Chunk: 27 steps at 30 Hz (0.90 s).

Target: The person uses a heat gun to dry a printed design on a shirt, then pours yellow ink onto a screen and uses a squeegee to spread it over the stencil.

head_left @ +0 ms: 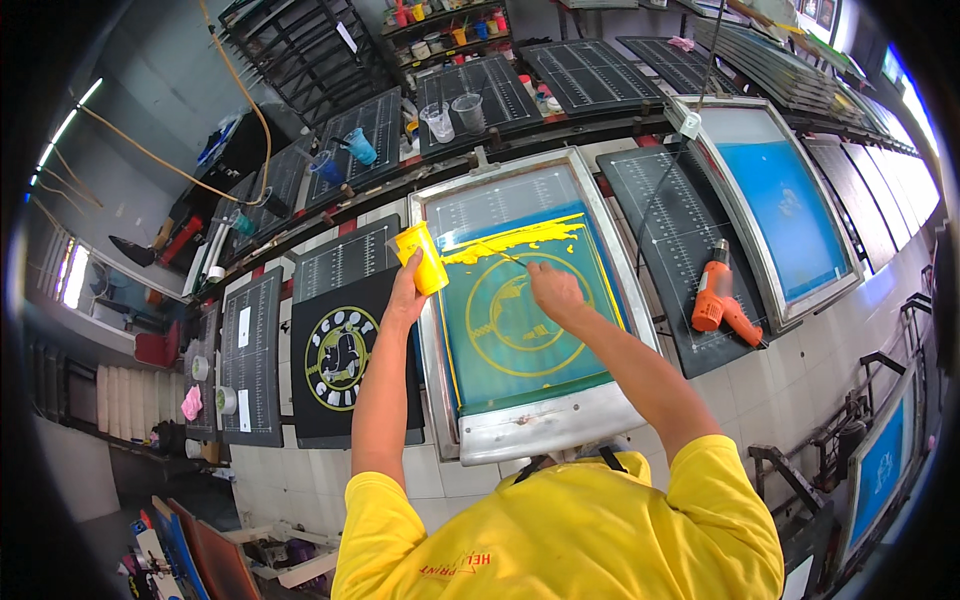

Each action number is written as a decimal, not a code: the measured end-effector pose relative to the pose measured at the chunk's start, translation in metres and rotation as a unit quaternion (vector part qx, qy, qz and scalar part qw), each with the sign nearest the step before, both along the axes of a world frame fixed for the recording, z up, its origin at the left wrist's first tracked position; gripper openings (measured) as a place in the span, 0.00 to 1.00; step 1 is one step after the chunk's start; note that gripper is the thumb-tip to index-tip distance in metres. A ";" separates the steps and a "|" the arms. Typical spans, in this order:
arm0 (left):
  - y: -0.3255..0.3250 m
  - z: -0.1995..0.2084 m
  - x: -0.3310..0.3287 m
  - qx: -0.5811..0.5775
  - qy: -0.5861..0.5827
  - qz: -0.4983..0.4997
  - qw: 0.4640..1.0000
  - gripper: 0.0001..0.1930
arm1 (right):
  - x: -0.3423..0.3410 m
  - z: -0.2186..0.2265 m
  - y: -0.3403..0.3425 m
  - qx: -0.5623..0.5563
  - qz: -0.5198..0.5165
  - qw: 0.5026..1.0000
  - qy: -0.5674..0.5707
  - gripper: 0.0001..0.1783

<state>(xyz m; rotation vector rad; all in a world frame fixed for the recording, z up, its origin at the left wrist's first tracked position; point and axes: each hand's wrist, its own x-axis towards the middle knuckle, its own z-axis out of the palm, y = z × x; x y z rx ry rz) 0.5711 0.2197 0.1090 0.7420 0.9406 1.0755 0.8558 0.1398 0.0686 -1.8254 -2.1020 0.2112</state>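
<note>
My left hand (404, 294) is closed round a plastic cup of yellow ink (420, 260), tilted over the left side of a screen-printing frame (594, 190). In my right hand (556, 291) is a thin stick (506, 256), its far end reaching into the yellow ink (530, 238) on the mesh. That ink lies in a thick, uneven band across the upper part of the blue-green stencil (520, 375). Below the band the stencil shows a round design outlined in yellow. The stick's tip cannot be told apart from the ink.
Black printed fabric (318, 400) lies on the board to the left. An orange heat gun (712, 300) rests on the right-hand board, beside another blue screen (775, 215). See-through cups (468, 112) and a blue cup (360, 146) stand on the far boards. A cable (650, 195) hangs near the frame.
</note>
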 end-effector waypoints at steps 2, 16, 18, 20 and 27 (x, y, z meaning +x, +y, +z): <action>0.005 -0.013 0.003 0.016 -0.008 -0.010 1.000 0.24 | 0.018 0.005 -0.004 -0.015 -0.013 1.000 -0.010 0.11; 0.007 -0.024 0.081 0.179 0.122 -0.013 0.976 0.26 | 0.115 0.010 -0.045 -0.037 -0.117 0.992 0.021 0.10; 0.004 -0.024 0.088 0.209 0.170 -0.009 0.963 0.27 | 0.113 0.022 -0.055 -0.055 -0.121 0.990 0.035 0.08; 0.001 -0.025 0.097 0.244 0.213 0.008 0.946 0.28 | 0.116 0.021 -0.059 -0.049 -0.128 0.990 0.042 0.08; -0.005 -0.021 0.122 0.386 0.294 0.018 0.874 0.31 | 0.128 0.019 -0.063 -0.011 -0.113 0.993 0.030 0.12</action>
